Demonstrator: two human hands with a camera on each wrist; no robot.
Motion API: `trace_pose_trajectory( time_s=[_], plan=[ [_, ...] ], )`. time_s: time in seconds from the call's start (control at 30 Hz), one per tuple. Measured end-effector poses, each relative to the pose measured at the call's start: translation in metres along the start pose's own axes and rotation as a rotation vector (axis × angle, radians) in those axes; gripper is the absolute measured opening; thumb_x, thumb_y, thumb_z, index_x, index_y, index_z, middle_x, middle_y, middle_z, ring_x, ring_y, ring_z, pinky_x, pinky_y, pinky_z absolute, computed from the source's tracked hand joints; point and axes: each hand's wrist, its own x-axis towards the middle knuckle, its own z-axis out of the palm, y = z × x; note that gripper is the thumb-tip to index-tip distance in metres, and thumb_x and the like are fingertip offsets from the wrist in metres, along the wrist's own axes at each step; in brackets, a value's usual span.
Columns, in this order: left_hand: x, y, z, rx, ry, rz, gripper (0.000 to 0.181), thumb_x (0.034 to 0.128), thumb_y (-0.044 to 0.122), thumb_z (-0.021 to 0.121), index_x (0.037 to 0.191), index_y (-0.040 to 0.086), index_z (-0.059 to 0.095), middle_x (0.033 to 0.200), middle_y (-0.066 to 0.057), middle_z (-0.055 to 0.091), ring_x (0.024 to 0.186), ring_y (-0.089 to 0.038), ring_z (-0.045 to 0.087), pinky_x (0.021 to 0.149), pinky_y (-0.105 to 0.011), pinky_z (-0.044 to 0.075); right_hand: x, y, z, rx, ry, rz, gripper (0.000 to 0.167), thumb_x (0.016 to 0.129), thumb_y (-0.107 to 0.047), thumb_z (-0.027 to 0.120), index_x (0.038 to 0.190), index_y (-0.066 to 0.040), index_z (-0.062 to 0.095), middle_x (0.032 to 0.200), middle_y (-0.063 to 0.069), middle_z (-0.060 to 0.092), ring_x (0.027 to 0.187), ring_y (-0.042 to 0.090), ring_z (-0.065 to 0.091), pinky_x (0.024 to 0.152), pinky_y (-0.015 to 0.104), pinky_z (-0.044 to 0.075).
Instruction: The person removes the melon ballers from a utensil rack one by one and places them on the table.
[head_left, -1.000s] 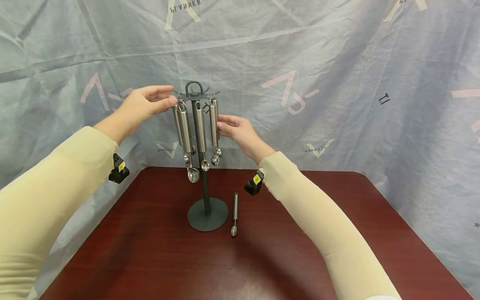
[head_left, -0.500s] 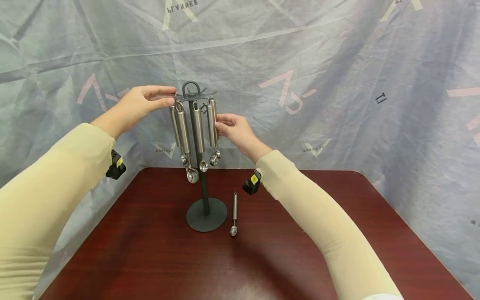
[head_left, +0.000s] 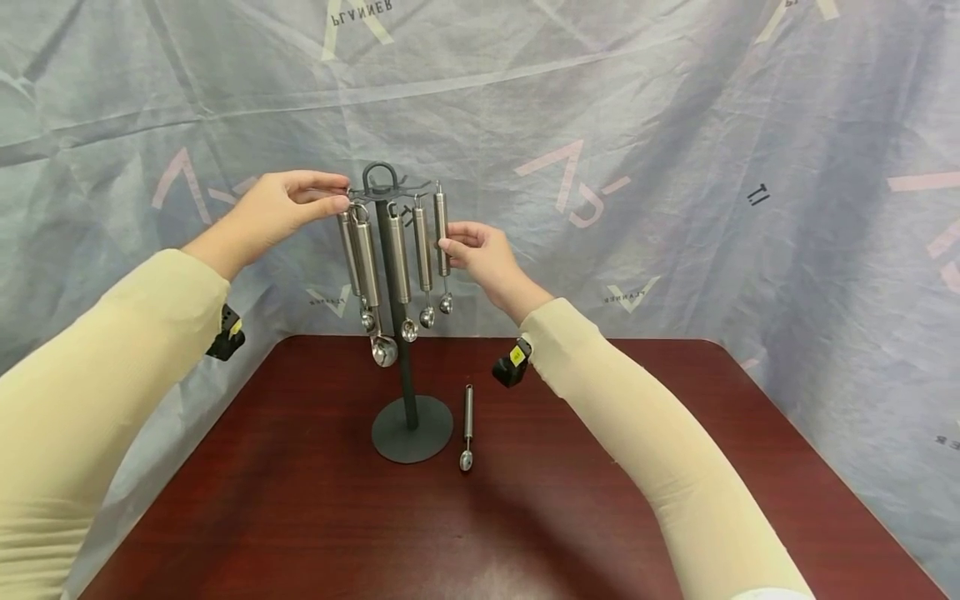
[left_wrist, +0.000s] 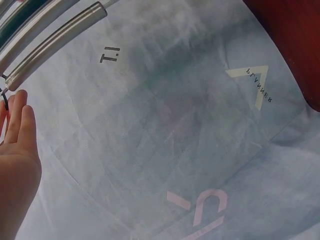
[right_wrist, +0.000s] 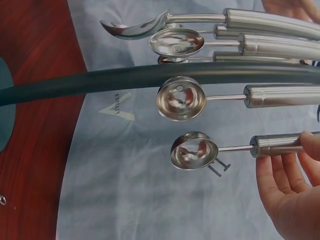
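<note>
Several metal-handled scoops hang from the hooks of a dark stand (head_left: 408, 375). My right hand (head_left: 491, 262) pinches the handle of one scoop (head_left: 442, 221), held upright just right of the rack and apart from its hooks. The right wrist view shows that scoop's round bowl (right_wrist: 194, 151), with thumb and fingers of the right hand (right_wrist: 295, 195) on its handle. My left hand (head_left: 273, 212) holds the tip of a hook at the rack's left side between thumb and fingers; the left wrist view shows the left hand (left_wrist: 20, 160) beside a hanging handle (left_wrist: 55, 45).
Another small scoop (head_left: 468, 425) lies on the dark red table (head_left: 600, 500), right of the stand's round base. A grey printed cloth (head_left: 675, 208) hangs behind the table.
My right hand has moved right with the pinched scoop, which now stands apart from the hanging scoops. The left hand stays at the rack's left side.
</note>
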Motion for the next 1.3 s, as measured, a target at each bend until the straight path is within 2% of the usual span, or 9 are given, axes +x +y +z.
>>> trace_pose_trajectory(
  time_s=[0.13,0.3,0.5,0.67,0.87,1.03,1.17,1.3],
  plan=[
    [-0.002,-0.003,-0.004,0.025,-0.021,-0.006,0.058,0.0906,0.052,0.062,0.141,0.024,0.052,0.142,-0.002,0.054,0.137,-0.027,0.043,0.114,-0.051,0.029,-0.001,0.003,-0.003,-0.023,0.006,0.012,0.032,0.093,-0.007,0.064,0.124,0.001,0.062,0.12,0.017,0.065,0.098,0.017,0.064,0.088,0.031,0.055],
    [-0.003,-0.007,-0.01,0.047,-0.04,0.002,0.055,0.0914,0.052,0.06,0.14,0.027,0.053,0.147,-0.001,0.049,0.139,-0.029,0.04,0.114,-0.053,0.027,-0.003,0.009,-0.006,-0.045,0.009,0.011,0.032,0.094,-0.006,0.063,0.125,0.003,0.06,0.122,0.02,0.063,0.103,0.022,0.064,0.09,0.033,0.054],
    [-0.004,-0.009,-0.014,0.054,-0.054,0.007,0.055,0.0916,0.049,0.062,0.14,0.025,0.054,0.142,0.002,0.054,0.136,-0.025,0.044,0.114,-0.051,0.029,-0.005,0.015,-0.012,-0.043,0.027,0.028,0.033,0.093,-0.006,0.063,0.125,0.003,0.06,0.121,0.02,0.063,0.113,0.03,0.062,0.088,0.03,0.055],
    [-0.006,-0.01,-0.017,0.063,-0.064,0.017,0.054,0.0922,0.046,0.062,0.14,0.025,0.053,0.139,0.006,0.057,0.132,-0.019,0.048,0.113,-0.051,0.03,-0.005,0.02,-0.016,-0.051,0.031,0.039,0.033,0.093,-0.006,0.064,0.124,0.003,0.061,0.118,0.018,0.065,0.105,0.026,0.064,0.086,0.029,0.056],
    [-0.005,-0.01,-0.014,0.076,-0.021,0.024,0.053,0.0911,0.048,0.063,0.138,0.025,0.056,0.139,0.002,0.057,0.133,-0.024,0.049,0.112,-0.051,0.032,-0.007,0.026,-0.022,-0.049,0.032,0.056,0.033,0.092,-0.006,0.066,0.124,0.003,0.061,0.111,0.012,0.065,0.093,0.014,0.064,0.085,0.028,0.056],
    [-0.009,-0.009,-0.01,0.045,0.032,0.03,0.049,0.0912,0.046,0.064,0.135,0.024,0.059,0.134,0.007,0.061,0.135,-0.024,0.046,0.112,-0.052,0.032,-0.01,0.032,-0.023,-0.05,0.04,0.073,0.031,0.091,-0.006,0.067,0.121,0.003,0.062,0.104,0.008,0.066,0.087,0.011,0.063,0.081,0.025,0.056],
    [-0.012,-0.01,-0.008,0.012,0.062,0.037,0.048,0.0908,0.045,0.065,0.133,0.024,0.061,0.127,0.013,0.064,0.133,-0.016,0.048,0.112,-0.052,0.032,-0.011,0.037,-0.024,-0.044,0.046,0.089,0.03,0.091,-0.005,0.067,0.118,0.003,0.063,0.101,0.007,0.067,0.083,0.01,0.063,0.079,0.024,0.057],
    [-0.013,-0.012,-0.006,0.014,0.097,0.054,0.046,0.0895,0.045,0.066,0.13,0.025,0.063,0.118,0.02,0.068,0.121,-0.003,0.054,0.11,-0.049,0.035,-0.013,0.042,-0.026,-0.049,0.054,0.111,0.027,0.09,-0.005,0.069,0.115,0.004,0.064,0.098,0.007,0.068,0.078,0.009,0.063,0.075,0.023,0.057]
  ],
)
